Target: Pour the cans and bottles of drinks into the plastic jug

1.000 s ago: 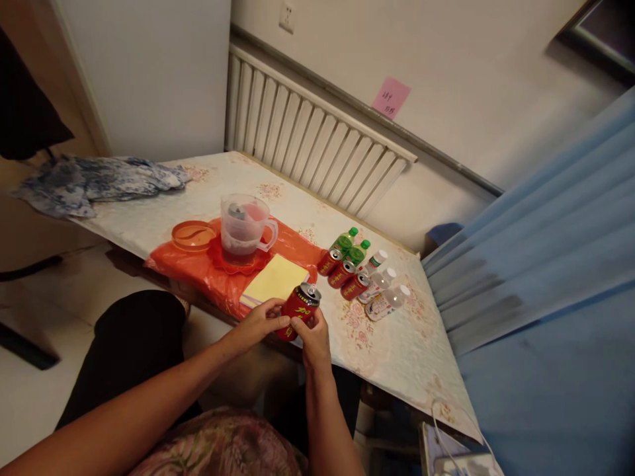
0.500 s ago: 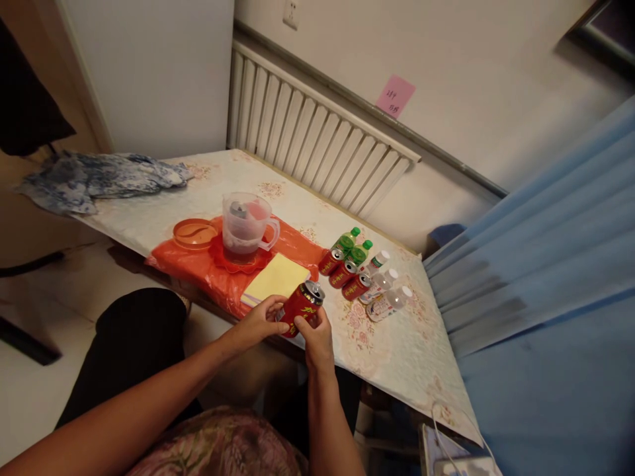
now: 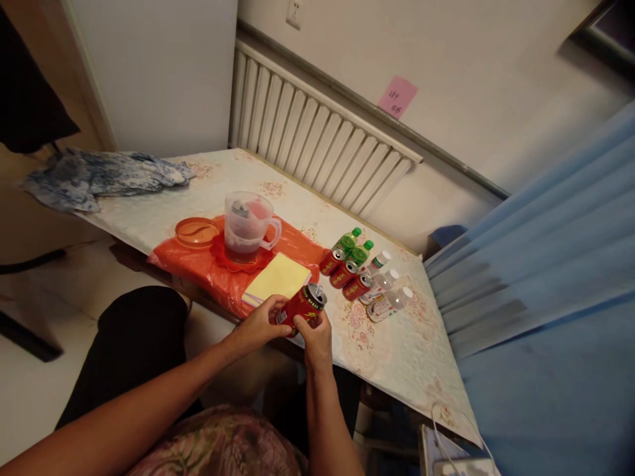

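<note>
A red drink can point(image 3: 301, 308) with its pull tab raised is between my two hands, tilted to the right near the table's front edge. My left hand point(image 3: 262, 322) grips it from the left side, and my right hand point(image 3: 316, 337) from the lower right, thumb on the front. Just behind is a stack of yellow paper point(image 3: 278, 277) on an orange plastic sheet point(image 3: 178, 268). Three more red cans point(image 3: 343, 274) stand in a row to the right. A clear pitcher point(image 3: 243, 228) with a can and some liquid inside sits on a red scalloped dish point(image 3: 218, 254).
Two green-capped bottles point(image 3: 360, 252) and three white-capped bottles point(image 3: 389, 304) stand behind the cans. An orange round lid point(image 3: 196, 233) lies left of the pitcher. Blue-white cloth point(image 3: 114, 175) is at the table's far left. A radiator point(image 3: 317, 125) and blue curtain point(image 3: 546, 277) border the table.
The can has turned and tipped slightly further right in my hands, its tab now sticking up at the right. The view has shifted slightly; the other things stay in place.
</note>
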Available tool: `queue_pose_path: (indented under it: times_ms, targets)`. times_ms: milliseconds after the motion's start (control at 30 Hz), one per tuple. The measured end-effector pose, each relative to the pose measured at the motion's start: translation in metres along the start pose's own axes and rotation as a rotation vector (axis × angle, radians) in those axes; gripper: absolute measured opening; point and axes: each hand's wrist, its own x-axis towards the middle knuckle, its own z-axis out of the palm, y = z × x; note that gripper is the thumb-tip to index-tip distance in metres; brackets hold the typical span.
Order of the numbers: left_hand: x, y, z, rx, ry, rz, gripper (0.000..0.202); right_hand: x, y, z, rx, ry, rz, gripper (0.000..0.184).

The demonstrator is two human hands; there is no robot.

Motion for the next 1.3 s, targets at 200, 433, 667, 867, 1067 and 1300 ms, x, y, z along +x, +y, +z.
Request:
queue_pose_path:
  times_ms: [200,433,667,867,1067,1300]
  targets:
    - [0.000,-0.008,-0.003,-0.034,0.018,-0.005,0.059,-0.002,-0.002,-0.002,-0.007,-0.053,0.020,0.045]
    - [0.003,-0.019,0.002,0.049,-0.008,-0.006,0.058,0.000,0.000,-0.009,-0.029,-0.048,0.078,0.048]
    - [0.018,-0.038,-0.010,0.683,0.078,0.167,0.036,0.017,0.017,-0.046,-0.101,0.142,0.046,0.048]
    - [0.064,-0.040,-0.032,1.179,0.061,0.316,0.026,0.036,0.037,-0.088,-0.205,0.355,0.027,0.052]
    - [0.095,-0.044,-0.046,1.281,0.044,0.352,0.023,0.053,0.047,-0.120,-0.339,0.537,-0.037,0.056]
    - [0.097,-0.062,-0.054,1.491,0.092,0.426,0.026,0.078,0.061,-0.142,-0.403,0.688,-0.043,0.068]
